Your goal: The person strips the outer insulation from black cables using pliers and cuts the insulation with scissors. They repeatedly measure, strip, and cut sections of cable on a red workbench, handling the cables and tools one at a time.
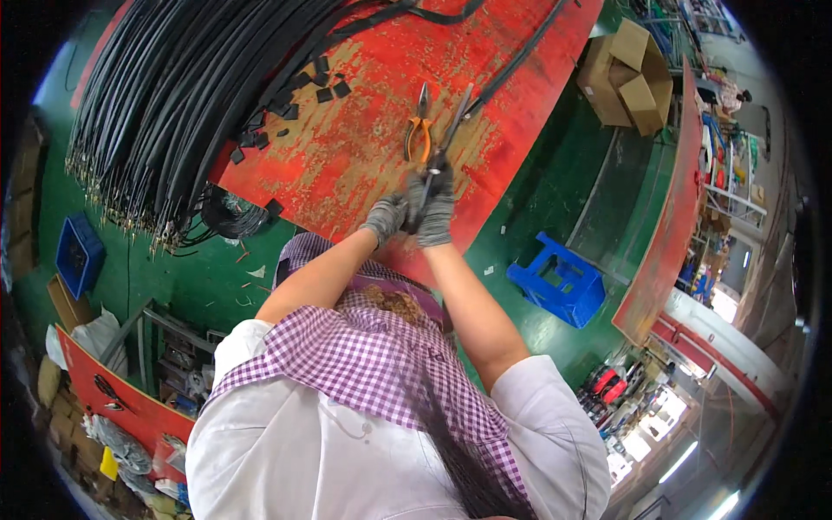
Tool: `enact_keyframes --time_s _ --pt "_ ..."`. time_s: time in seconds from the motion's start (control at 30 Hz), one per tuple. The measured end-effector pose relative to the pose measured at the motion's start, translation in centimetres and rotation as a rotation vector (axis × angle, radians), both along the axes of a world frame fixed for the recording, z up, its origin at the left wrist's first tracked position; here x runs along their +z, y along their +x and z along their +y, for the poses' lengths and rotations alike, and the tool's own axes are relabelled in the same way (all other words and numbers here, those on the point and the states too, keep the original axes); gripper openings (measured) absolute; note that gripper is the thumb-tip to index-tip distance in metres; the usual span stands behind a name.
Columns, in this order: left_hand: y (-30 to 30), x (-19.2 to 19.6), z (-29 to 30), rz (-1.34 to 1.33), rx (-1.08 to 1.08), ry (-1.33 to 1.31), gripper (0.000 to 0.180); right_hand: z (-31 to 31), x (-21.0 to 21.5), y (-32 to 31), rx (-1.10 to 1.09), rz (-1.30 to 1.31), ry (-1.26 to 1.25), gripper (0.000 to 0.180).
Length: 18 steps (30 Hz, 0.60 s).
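Observation:
Both of my hands wear grey gloves and meet above the near part of a worn red table [390, 113]. My right hand [438, 212] is closed around a dark, slender piece with a thin silvery rod [432, 180] along it; its exact kind is not clear. My left hand [386, 218] is closed against the lower end of that dark piece, its fingers partly hidden. Just beyond the hands lie pliers [419, 134] with orange handles. Beside them a narrow grey strip [457, 114] points away from my right hand. A black sleeved cable [518, 68] ends near that strip.
A thick bundle of black cables [191, 95] hangs over the table's left edge. Small black pieces [292, 111] lie scattered beside it. Right of the table are a blue plastic stool [559, 282] and an open cardboard box [626, 78]. A blue crate [80, 256] stands far left.

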<state>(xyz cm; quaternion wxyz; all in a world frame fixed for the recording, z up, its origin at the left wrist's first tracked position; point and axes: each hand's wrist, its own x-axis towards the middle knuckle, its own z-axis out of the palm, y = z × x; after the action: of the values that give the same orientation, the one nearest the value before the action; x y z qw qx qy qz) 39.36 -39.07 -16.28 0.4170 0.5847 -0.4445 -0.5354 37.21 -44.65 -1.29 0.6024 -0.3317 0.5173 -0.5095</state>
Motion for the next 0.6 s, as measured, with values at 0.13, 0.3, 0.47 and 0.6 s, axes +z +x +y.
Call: enact_keyframes --time_s 0.13,0.3,0.47,0.6 --pt "1.1 3.5 -0.1 0.657 0.197 0.56 0.024 -0.8 -0.9 -5.6 0.167 0.194 0.325 0.014" --pt "1.7 6.2 -0.5 0.651 0.195 0.606 0.023 -0.9 -4.1 -7.7 0.28 0.365 0.363 0.024" --pt "1.2 6.2 -0.3 0.613 0.26 0.609 0.022 -1.5 -6.3 -7.9 0.279 0.281 0.354 0.025" --pt "1.0 5.9 -0.1 0.625 0.317 0.603 0.023 -1.5 -7.6 -8.2 0.236 0.184 0.348 0.021"
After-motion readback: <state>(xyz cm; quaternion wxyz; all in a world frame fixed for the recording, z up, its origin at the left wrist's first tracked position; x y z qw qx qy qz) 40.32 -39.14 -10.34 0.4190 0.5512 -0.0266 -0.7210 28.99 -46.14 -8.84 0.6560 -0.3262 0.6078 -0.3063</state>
